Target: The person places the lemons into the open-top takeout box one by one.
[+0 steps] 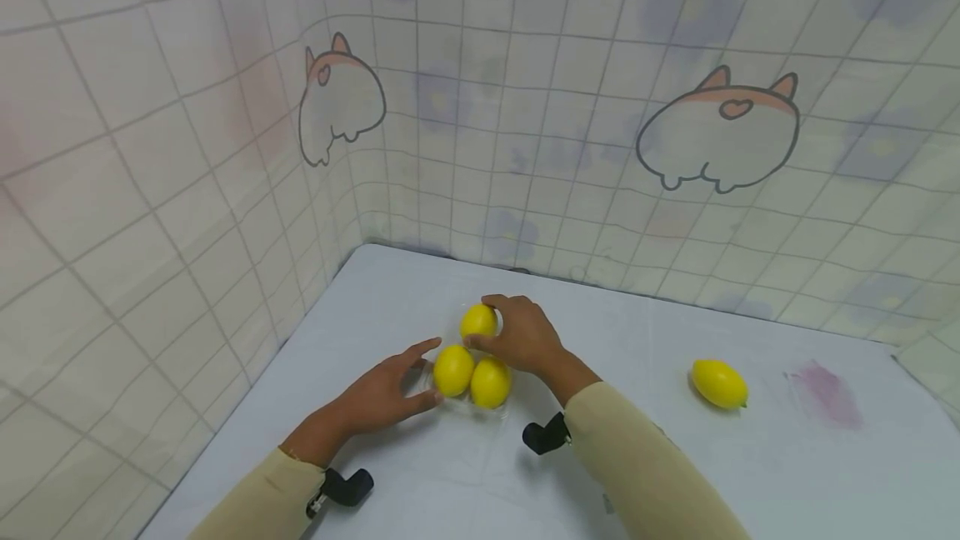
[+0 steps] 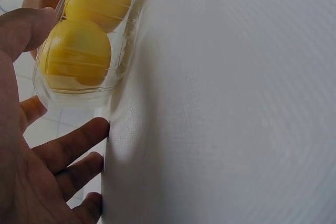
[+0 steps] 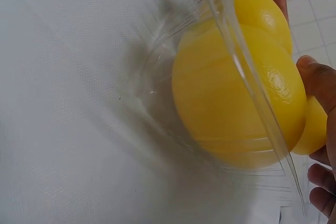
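While our right hand [image 1: 525,336] curls its fingers and thumb over the far lemon [image 1: 478,321], we settle it into the clear plastic tray [image 1: 480,412], which sits on the white table [image 1: 420,290] toward its far left corner. Two more lemons already lie in that tray: the left lemon [image 1: 453,370] and the near lemon [image 1: 491,382], side by side and touching, with the far one just behind them. Our left hand [image 1: 386,390] lies flat against the table, fingers straight and spread, with thumb and forefinger bracketing the tray's left side; the thumb tip looks to touch the wall beside the left lemon. We cannot tell from the head view whether the far lemon rests fully on the tray floor or is still carried by our fingers. The right wrist view shows the tray's transparent rim [image 3: 231,40] running across two of the fruits, so they sit within its walls.

By our judgement, three of the four lemons in sight are gathered at the tray. One stray lemon [image 1: 718,382] lies alone, well apart, toward the right edge of the table, near a faint pink stain [image 1: 825,390]. What seems left is to let go of the far lemon and bring in the stray; whether the tray has room for it, we cannot say.
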Demonstrator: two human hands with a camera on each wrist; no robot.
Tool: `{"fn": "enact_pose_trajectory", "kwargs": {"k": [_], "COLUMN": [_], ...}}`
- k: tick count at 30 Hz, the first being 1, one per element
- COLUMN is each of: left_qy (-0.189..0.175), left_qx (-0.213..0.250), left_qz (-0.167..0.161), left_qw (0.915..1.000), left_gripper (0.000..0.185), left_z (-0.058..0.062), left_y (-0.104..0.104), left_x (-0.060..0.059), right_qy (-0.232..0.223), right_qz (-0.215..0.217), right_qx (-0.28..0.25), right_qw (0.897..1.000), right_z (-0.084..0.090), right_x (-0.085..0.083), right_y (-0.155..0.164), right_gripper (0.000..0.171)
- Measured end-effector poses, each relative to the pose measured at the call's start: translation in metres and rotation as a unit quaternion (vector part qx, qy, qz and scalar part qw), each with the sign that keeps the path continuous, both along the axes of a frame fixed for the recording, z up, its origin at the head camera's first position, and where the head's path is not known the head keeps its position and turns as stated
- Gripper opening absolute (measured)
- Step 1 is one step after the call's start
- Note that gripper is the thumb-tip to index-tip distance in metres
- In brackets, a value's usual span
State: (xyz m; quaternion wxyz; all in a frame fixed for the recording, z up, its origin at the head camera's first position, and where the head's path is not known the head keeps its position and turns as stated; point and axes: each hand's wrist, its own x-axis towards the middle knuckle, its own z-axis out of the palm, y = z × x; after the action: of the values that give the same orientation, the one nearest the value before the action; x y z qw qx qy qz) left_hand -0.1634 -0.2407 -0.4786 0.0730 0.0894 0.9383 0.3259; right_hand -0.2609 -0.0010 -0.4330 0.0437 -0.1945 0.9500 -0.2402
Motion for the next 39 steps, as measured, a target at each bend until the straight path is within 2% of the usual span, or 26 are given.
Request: {"fn": "enact_pose_trajectory", "kwargs": {"k": [13, 24, 34, 39], "left_qy": [0.0, 0.007, 0.006, 0.003], "left_qx": [0.001, 0.004, 0.016, 0.014], "left_qz": [0.001, -0.006, -0.01, -0.005], "left_qw": [1.0, 1.0, 0.9998, 0.9999], "left_gripper": [0.083, 0.083, 0.084, 0.084], "left_z": [0.0, -0.002, 0.0, 0.0], "left_y": [-0.001, -0.002, -0.002, -0.002], "left_x": [0.001, 0.0, 0.001, 0.002], "right_qy": [-0.005, 0.053, 0.041, 0.013], "right_qz": [-0.008, 0.013, 0.002, 0.002], "right_qx": [-0.001, 0.031, 0.093, 0.093], "right_qw": [1.0, 0.998, 0.995, 0.996], "right_z": [-0.004, -0.004, 0.001, 0.001], "right_x": [0.0, 0.002, 0.004, 0.006], "right_y": [-0.006, -0.009, -0.01, -0.009], "right_gripper": [0.077, 0.075, 0.079, 0.074]}}
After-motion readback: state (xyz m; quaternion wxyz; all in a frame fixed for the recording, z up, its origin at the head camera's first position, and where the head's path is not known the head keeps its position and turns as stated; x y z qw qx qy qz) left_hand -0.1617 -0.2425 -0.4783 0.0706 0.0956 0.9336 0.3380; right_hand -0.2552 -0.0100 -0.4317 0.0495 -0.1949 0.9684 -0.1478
